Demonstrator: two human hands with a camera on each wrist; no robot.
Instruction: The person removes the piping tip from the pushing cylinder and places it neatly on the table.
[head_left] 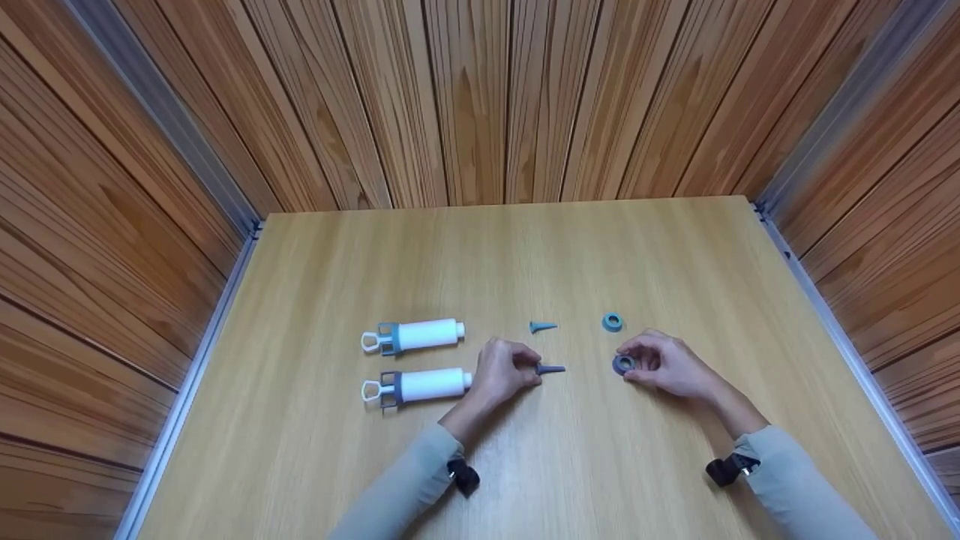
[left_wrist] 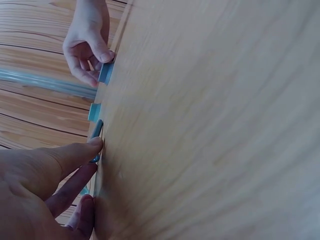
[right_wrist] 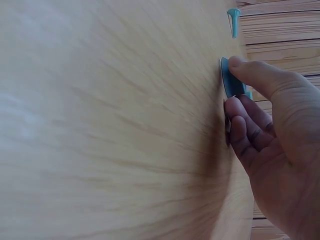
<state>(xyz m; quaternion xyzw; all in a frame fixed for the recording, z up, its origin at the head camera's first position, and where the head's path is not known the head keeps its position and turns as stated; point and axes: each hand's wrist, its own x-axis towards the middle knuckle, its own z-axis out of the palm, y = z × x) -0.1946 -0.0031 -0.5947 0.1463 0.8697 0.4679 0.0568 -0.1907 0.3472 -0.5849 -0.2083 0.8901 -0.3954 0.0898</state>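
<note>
My left hand (head_left: 504, 371) pinches the wide end of a dark grey-blue tapered nozzle (head_left: 553, 369), which lies on the table pointing right. Over to the right, my right hand (head_left: 671, 365) holds a dark grey-blue ring cap (right_wrist: 232, 81) between thumb and fingers, at the tabletop. A teal nozzle (head_left: 543, 327) lies behind the left hand's nozzle. Behind the held ring sits a teal ring cap (head_left: 606, 323). Left of my left hand lies a white syringe-like tube with a dark grey-blue collar (head_left: 433, 384); its tip is close to the hand.
A second white tube with a teal collar (head_left: 429, 334) lies parallel behind the first, its white pull handle also to the left. Wood-plank walls (head_left: 472, 105) and metal rails (head_left: 184, 427) border the wooden table (head_left: 480, 255).
</note>
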